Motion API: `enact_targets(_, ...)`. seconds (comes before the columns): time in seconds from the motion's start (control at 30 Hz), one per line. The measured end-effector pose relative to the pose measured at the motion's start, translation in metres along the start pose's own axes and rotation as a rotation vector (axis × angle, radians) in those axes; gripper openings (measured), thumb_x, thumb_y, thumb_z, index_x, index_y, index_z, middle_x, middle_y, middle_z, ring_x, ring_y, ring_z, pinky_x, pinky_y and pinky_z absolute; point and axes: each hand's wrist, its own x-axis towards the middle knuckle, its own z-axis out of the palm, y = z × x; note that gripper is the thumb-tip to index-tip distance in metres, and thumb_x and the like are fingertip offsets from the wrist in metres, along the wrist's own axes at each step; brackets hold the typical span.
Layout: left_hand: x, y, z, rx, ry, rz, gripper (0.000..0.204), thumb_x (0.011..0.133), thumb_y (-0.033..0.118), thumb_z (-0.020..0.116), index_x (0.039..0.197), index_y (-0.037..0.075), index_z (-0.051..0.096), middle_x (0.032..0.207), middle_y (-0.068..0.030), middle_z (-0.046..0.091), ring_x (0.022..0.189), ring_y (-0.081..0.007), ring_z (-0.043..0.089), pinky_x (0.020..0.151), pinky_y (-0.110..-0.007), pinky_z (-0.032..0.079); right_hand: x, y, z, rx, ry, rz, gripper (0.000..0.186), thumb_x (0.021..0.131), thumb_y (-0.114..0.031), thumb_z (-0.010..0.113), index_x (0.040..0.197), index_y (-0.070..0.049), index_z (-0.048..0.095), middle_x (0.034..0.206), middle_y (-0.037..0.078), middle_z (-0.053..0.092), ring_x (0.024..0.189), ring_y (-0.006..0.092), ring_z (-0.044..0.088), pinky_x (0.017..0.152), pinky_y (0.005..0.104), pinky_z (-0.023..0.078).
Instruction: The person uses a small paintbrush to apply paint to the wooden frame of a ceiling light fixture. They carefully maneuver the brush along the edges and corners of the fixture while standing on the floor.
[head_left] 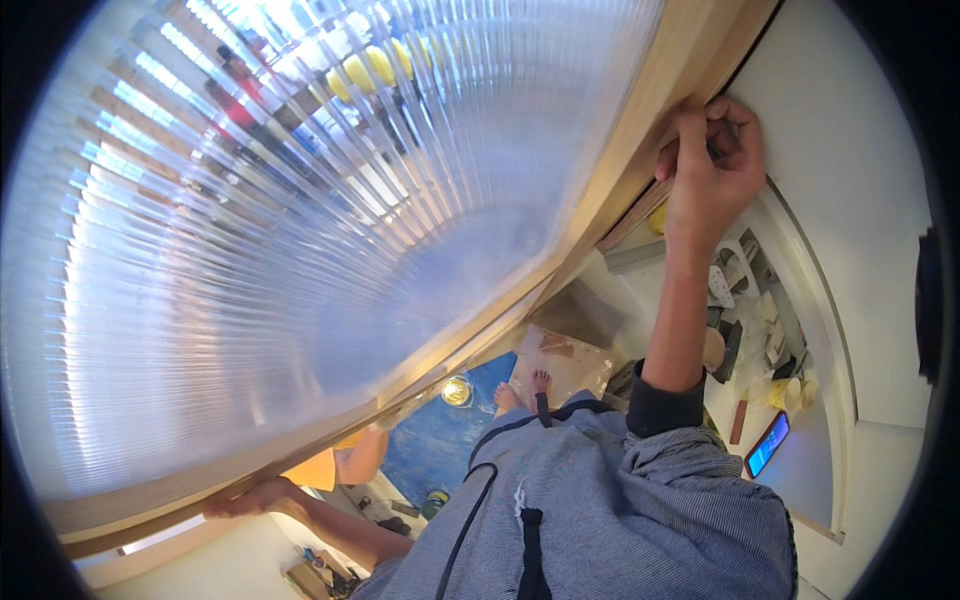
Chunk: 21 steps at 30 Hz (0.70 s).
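Observation:
A large ribbed, see-through panel [330,260] in a pale wooden frame [625,160] fills the upper left. At the lower left, my left hand [250,497] holds the frame's bottom edge from beneath, its fingers partly hidden by the wood. My right hand [715,150] is raised at the upper right, where the frame's side meets a white wall. Its fingers are curled in, with the thumb against the wood. Whatever small thing may be between those fingertips is hidden.
Another person's bent arm [362,458] and orange clothing [313,473] show below the panel. Beneath me lie a blue floor covering [425,445], a stained board [565,360] and a glowing round lamp [457,391]. On the right, a white shelf carries tools and a lit phone [768,445].

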Motion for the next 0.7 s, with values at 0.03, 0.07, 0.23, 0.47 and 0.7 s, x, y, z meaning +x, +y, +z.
enact_targets(0.03, 0.003, -0.007, -0.005, 0.012, -0.028, 0.033, 0.074, 0.099, 0.062, 0.016, 0.139, 0.004, 0.037, 0.141, -0.0222, 0.038, 0.131, -0.0338, 0.040, 0.107, -0.054, 0.039, 0.000, -0.001, 0.001, -0.014, 0.014, 0.001, 0.015, 0.084, 0.002, 0.067, 0.087, -0.003, 0.053, 0.059, 0.001, 0.054, 0.042, 0.0059, 0.044, 0.038, 0.0233, 0.034)
enact_targets(0.07, 0.004, -0.006, -0.004, 0.025, -0.054, 0.067, 0.074, 0.098, 0.062, 0.016, 0.140, 0.003, 0.037, 0.142, -0.0223, 0.038, 0.131, -0.0335, 0.040, 0.107, -0.053, 0.039, 0.000, -0.002, 0.002, -0.026, 0.028, 0.002, 0.014, 0.084, 0.002, 0.067, 0.086, -0.003, 0.053, 0.059, 0.001, 0.054, 0.042, 0.0060, 0.044, 0.038, 0.0234, 0.034)
enact_targets(0.23, 0.005, -0.010, -0.004, -0.045, -0.022, 0.052, 0.087, 0.093, 0.071, 0.023, 0.141, -0.001, 0.038, 0.140, -0.0240, 0.041, 0.127, -0.0365, 0.046, 0.102, -0.053, 0.046, 0.000, -0.003, 0.003, -0.045, 0.042, 0.016, 0.016, 0.082, 0.001, 0.067, 0.081, -0.004, 0.052, 0.058, 0.001, 0.053, 0.041, 0.0065, 0.044, 0.038, 0.0238, 0.034)
enact_targets(0.47, -0.004, 0.005, 0.006, -0.069, -0.033, -0.038, 0.090, 0.092, 0.072, 0.021, 0.144, -0.001, 0.034, 0.143, -0.0242, 0.037, 0.130, -0.0371, 0.043, 0.105, -0.052, 0.045, -0.001, -0.006, 0.004, -0.072, 0.064, 0.071, 0.017, 0.080, 0.003, 0.067, 0.079, -0.004, 0.052, 0.059, 0.000, 0.052, 0.042, 0.0072, 0.044, 0.038, 0.0253, 0.035)
enact_targets(0.7, -0.008, 0.011, 0.009, -0.068, -0.058, -0.068, 0.090, 0.092, 0.072, 0.021, 0.144, -0.001, 0.033, 0.144, -0.0246, 0.036, 0.131, -0.0375, 0.042, 0.106, -0.053, 0.045, -0.001, -0.004, -0.002, -0.063, 0.013, 0.039, 0.015, 0.082, 0.001, 0.067, 0.079, -0.003, 0.053, 0.060, 0.002, 0.054, 0.042, 0.0088, 0.048, 0.039, 0.0247, 0.037)
